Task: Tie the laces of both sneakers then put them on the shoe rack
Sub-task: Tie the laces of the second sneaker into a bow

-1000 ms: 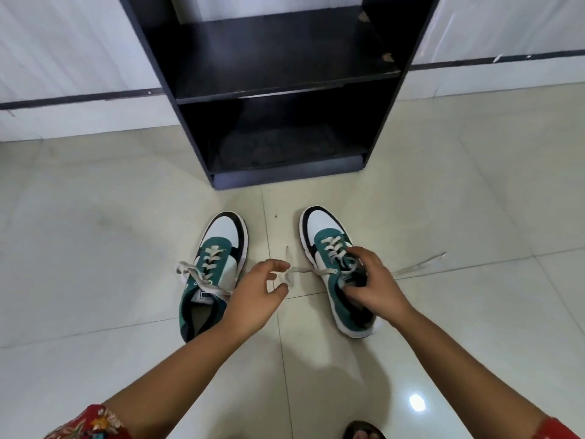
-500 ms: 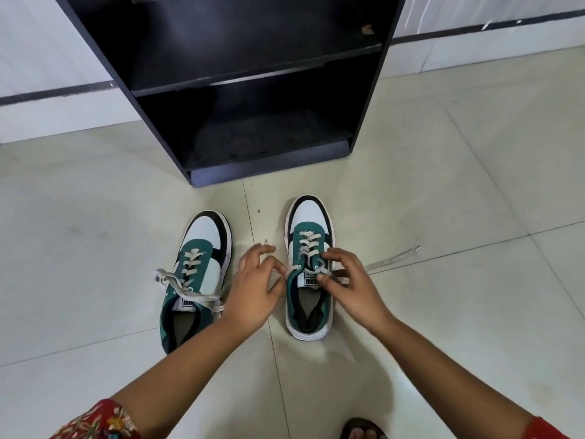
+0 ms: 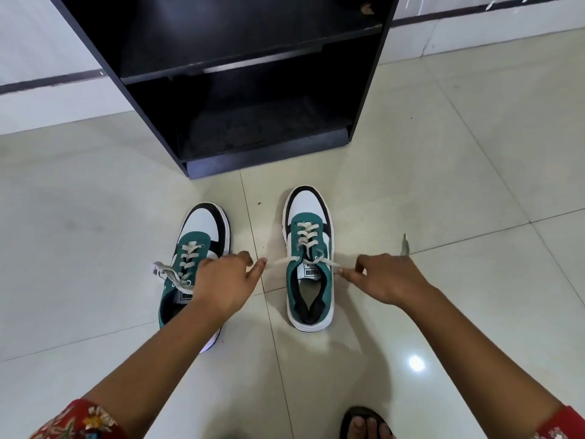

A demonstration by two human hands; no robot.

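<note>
Two green, white and black sneakers stand on the floor, toes toward a black shoe rack (image 3: 364, 99). The right sneaker (image 3: 308, 223) sits between my hands. My left hand (image 3: 223, 282) pinches its left lace end (image 3: 278, 262), and my right hand (image 3: 387, 278) pinches its right lace end (image 3: 330, 263); both ends are stretched out sideways. The free tip of the right lace sticks up behind my right hand. The left sneaker (image 3: 204, 229) lies partly under my left wrist, its laces loose and hanging off to its left side.
The rack has two open shelves, the lower one near floor level, straight ahead. Pale glossy floor tiles (image 3: 474, 172) surround the shoes. A foot in a dark sandal (image 3: 364, 423) shows at the bottom edge. A white wall with a dark stripe runs behind.
My hands have moved apart from over the right sneaker's tongue, pulling its two lace ends out to either side. The view has tilted closer to the rack.
</note>
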